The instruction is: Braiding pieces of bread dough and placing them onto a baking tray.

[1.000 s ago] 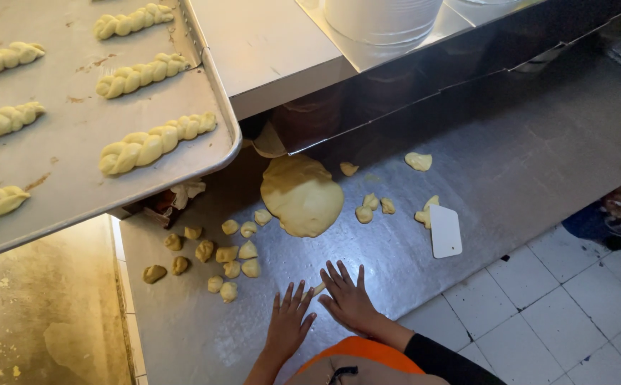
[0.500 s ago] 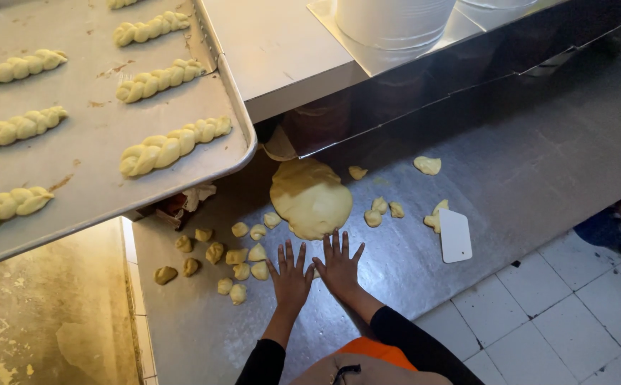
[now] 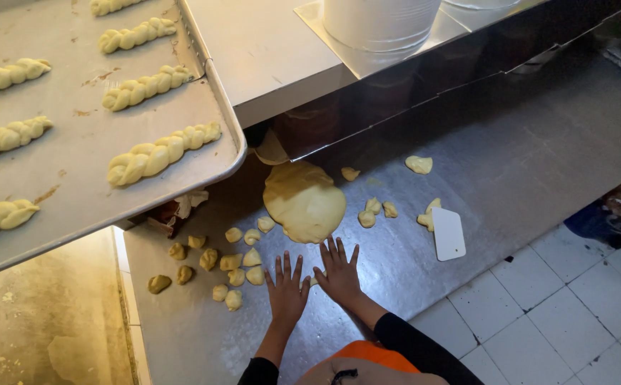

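We had both hands flat, fingers spread, gripping nothing—left hand (image 3: 286, 291) & right hand (image 3: 339, 273) rolling a dough bit (image 3: 312, 281) on the table (image 3: 510, 164)—next prob. even, light pressure.

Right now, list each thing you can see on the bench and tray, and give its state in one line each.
Left hand: flat, fingers spread.
Right hand: flat, fingers spread.
Dough mass: flattened, uncut.
Dough pieces: cut, scattered, unshaped.
Braids: shaped, raw, on tray.
Scraper: lying flat, unused.
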